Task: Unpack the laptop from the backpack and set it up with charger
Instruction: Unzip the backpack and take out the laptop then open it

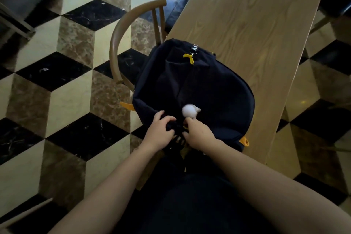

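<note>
The left hand [158, 133] is curling its fingers into the dark fabric at the near top edge of the backpack [193, 89], gripping it there. The right hand [197, 133] is sitting just beside it, its thumb and fingers pinching something small at the same edge, beside the white fluffy charm [190, 111]; whether that is a zipper pull is too dark to tell. The backpack, dark navy with yellow trim, is lying flat on the near end of the wooden desk [256, 24], its left side hanging slightly over the desk's edge. A yellow zipper pull [190, 59] is showing near its far end, and the bag is looking closed, with no laptop showing. A curved wooden chair [121, 30] is standing just left of the desk, on a floor [66, 81] of black, cream and brown tiles.
</note>
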